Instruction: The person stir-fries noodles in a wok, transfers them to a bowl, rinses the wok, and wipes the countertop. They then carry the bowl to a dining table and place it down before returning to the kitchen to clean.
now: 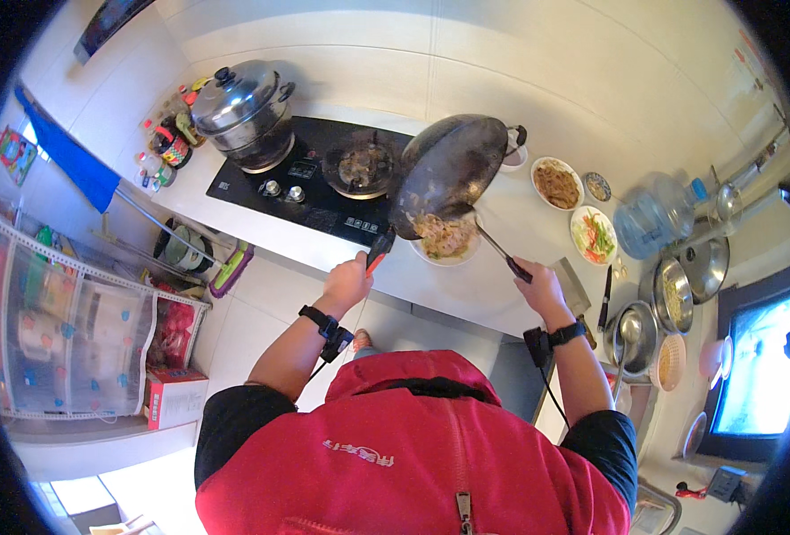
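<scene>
With my left hand [348, 282] closed on its black and red handle, a dark wok [453, 160] is tilted steeply over a white bowl [470, 258]. Stir-fried food [445, 235] lies at the wok's lower lip and in the bowl. My right hand [535, 284] grips the dark handle of a metal spatula [495, 241], whose head is at the wok's lip, partly hidden by the food. Left of the wok is a gas hob [301, 204] with an uncovered burner [362, 164]. A wristband with a cabled device sits on each wrist.
A lidded steamer pot [247, 120] stands on the hob's left side, sauce bottles [170, 144] beyond it. Rightward are plates of brown food [557, 184] and sliced vegetables [593, 234], a cleaver [570, 284], a knife [606, 297], a water jug [652, 217] and metal bowls [635, 334].
</scene>
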Demonstrator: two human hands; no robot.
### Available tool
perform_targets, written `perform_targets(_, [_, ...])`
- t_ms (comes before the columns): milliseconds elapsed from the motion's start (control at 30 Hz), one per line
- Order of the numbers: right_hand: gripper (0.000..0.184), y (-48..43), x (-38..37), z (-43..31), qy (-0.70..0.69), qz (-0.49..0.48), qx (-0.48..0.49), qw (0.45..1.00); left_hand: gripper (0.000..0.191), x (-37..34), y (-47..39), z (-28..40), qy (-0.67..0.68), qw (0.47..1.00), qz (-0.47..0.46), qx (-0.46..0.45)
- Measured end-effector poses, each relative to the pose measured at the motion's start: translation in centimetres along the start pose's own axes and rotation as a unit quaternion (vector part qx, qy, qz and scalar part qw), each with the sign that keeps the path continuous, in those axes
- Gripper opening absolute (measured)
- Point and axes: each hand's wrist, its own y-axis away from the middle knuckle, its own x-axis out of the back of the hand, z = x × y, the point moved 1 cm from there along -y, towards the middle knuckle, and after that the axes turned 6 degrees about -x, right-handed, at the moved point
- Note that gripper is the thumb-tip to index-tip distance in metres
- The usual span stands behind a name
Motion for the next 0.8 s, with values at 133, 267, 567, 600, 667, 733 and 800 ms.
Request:
perform_targets(133, [0.043,-1.4,-1.1,0.4,-0.139,-0.014,0.069,0.988,0.026,0.5,-0.2,0.7,-0.004,1.0,-0.004,-0.012])
perform_targets(267, [0.044,-1.9,-1.9,1.3,-0.142,-0.037,0.078,0.986,0.026,0.7,-0.4,0.9,-0.017,1.0,0.0,-0.007])
perform_targets(567, [0.044,1.6,0.9,3.6,0.061,-0.025,0.035,0.997,0.028,0.7,-0.3,-0.1,-0.018,1.0,0.007,0.011])
perform_targets(600, [0.045,1.8,1.1,3.7,0.081,-0.015,0.038,0.996,0.028,0.7,-0.3,-0.1,-0.017,1.0,0.004,0.018])
perform_targets(667, [0.045,1.6,1.0,3.7,0.023,-0.009,0.016,1.0,0.028,0.9,-0.2,0.1,-0.006,1.0,0.011,0.01])
perform_targets(733, [0.045,0.8,0.5,3.4,-0.009,0.014,0.011,1.0,0.029,1.1,-0.1,0.3,0.003,1.0,0.01,0.006])
perform_targets(800, [0.046,-0.2,-0.5,2.8,-0.01,0.045,0.009,0.999,0.029,1.3,0.0,0.5,0.012,1.0,0.005,0.005])
